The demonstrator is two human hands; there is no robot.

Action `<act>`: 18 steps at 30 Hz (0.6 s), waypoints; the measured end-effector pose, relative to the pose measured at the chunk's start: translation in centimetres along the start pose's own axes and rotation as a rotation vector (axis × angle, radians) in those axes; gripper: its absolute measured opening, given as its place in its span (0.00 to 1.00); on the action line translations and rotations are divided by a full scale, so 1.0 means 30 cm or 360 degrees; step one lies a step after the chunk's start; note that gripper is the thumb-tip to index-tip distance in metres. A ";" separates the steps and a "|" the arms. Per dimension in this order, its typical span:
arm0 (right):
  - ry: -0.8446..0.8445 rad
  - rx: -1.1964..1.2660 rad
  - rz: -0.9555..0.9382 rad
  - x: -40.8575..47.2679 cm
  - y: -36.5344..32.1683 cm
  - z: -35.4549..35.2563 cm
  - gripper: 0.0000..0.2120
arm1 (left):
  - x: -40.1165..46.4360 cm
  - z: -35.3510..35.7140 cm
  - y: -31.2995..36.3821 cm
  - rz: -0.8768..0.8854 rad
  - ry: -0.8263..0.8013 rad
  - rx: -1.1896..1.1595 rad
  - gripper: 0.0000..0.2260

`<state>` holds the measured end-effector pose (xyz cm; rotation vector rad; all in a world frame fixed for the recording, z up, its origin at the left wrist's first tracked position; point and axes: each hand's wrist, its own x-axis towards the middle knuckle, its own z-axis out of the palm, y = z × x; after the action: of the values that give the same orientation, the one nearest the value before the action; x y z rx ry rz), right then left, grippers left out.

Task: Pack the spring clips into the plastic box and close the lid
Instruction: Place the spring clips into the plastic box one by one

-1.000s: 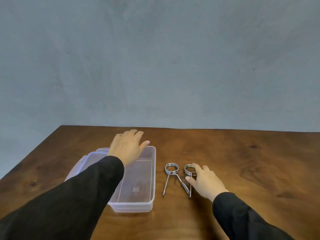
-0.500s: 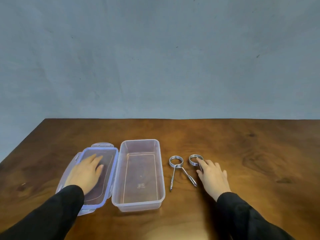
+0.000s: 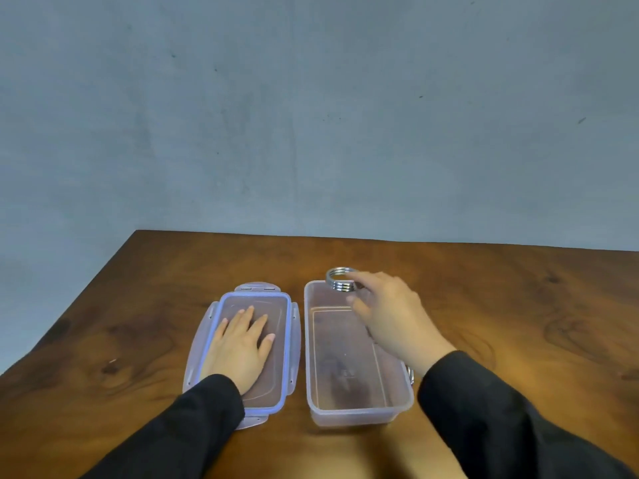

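Note:
A clear plastic box stands open and empty on the wooden table. Its blue-rimmed lid lies flat just to the left of it. My left hand rests palm down on the lid, fingers spread, gripping nothing. My right hand hovers over the box's far end and holds a metal spring clip; the coil shows above the box's far rim, and the clip's legs are hidden under my palm. A sliver of a second spring clip peeks out by the box's right wall, mostly hidden by my right wrist.
The brown wooden table stretches to the right and behind the box. Its left edge runs diagonally close to the lid. A grey wall rises behind the table's far edge.
My right hand has picked up one spring clip from the table and carried it left, over the box's far end. My left hand stays flat on the lid, where it set it down earlier.

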<state>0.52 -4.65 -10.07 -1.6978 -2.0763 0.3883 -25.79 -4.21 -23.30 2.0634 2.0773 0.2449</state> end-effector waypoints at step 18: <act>-0.0312 -0.0216 0.0283 0.018 0.025 0.332 0.22 | 0.016 0.019 -0.024 -0.0003 0.0032 -0.0020 0.26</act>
<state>-3.83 -3.46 -19.01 -2.0050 -2.1360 0.4966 -26.33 -3.76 -24.05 2.0603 2.0837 0.2791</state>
